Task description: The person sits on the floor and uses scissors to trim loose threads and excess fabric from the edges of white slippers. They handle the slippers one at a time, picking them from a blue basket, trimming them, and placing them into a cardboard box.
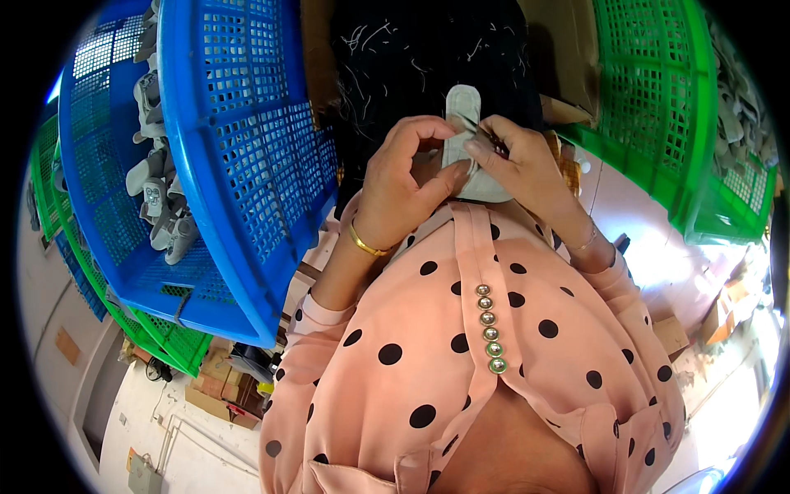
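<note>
A small pale grey cloth shoe piece (463,105) is held over my lap, its narrow rounded end pointing away from me and its wider end close to my blouse. My left hand (405,169) grips its left side, thumb and fingers closed on the edge. From the right, my right hand (527,165) reaches over it with the thumb at its surface. A thin dark tool (497,145) sits among the right fingers, mostly hidden, so its kind is unclear. Loose white threads (370,37) lie scattered on the black cloth over my lap.
On the left stands a tall blue plastic basket (193,165) with small grey shoes (156,193) in it. A green basket (658,107) with more shoes rises at the right. Further green baskets (169,337) and cardboard boxes (218,395) are at the lower left.
</note>
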Tool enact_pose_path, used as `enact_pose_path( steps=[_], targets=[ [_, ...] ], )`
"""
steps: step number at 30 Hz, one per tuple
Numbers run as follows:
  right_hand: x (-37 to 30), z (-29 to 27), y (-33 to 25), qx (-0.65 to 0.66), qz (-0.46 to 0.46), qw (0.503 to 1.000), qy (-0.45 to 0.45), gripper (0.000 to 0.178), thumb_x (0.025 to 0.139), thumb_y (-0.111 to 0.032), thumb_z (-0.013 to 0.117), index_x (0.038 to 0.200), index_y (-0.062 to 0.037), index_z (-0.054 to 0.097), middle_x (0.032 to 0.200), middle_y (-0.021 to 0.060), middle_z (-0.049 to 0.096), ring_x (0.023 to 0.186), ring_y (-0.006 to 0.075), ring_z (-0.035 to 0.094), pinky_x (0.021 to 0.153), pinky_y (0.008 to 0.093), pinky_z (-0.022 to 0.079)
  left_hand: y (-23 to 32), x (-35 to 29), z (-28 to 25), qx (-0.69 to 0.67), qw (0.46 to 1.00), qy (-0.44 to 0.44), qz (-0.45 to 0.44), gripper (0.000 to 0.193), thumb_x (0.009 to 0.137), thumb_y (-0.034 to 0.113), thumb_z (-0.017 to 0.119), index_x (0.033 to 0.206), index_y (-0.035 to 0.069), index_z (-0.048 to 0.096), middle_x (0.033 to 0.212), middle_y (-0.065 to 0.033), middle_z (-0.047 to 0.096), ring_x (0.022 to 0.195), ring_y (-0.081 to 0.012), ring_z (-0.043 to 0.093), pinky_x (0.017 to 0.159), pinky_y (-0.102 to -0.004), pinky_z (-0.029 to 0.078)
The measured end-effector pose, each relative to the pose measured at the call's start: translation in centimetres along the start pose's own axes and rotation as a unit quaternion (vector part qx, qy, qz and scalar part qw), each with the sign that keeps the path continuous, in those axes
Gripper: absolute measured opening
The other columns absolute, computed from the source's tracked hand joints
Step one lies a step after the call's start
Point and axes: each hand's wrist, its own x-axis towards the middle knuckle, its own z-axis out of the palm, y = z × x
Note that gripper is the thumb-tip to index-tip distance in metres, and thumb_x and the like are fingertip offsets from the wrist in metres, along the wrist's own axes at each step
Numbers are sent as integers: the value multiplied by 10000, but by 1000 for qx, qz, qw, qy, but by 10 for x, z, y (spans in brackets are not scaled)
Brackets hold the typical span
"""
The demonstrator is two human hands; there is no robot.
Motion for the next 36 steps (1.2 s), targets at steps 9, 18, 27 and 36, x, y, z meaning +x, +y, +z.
enact_pose_path(
  steps=[9,18,27,36],
  targets=[
    [8,7,-11,335,99,937,-3,156,977,-162,525,957,-16,576,618,-71,394,544,17,323,500,187,266,8,3,3,113,992,44,28,223,786,-34,634,989,49,594,950,-114,628,847,-260,642,724,-321,522],
    [0,-4,-9,228,74,971,-25,149,960,-139,535,921,-6,587,621,-37,476,561,28,397,508,204,332,8,23,-5,-181,968,-21,-171,312,852,154,706,1098,-3,596,887,-74,660,723,-106,603,623,-248,492],
    [3,-17,0,-6,-50,987,150,226,948,-212,564,826,-23,540,597,92,486,500,183,444,496,302,386,5,24,1,-202,956,-43,-210,139,868,109,683,934,-8,652,721,16,631,627,-14,539,543,-169,424],
    [3,-48,-6,-56,-88,979,175,358,920,-373,626,820,-36,555,610,35,515,517,130,482,483,253,390,10,24,-11,-249,930,-4,-268,155,889,155,677,956,17,693,678,29,625,536,-2,508,466,-146,366]
  ],
)
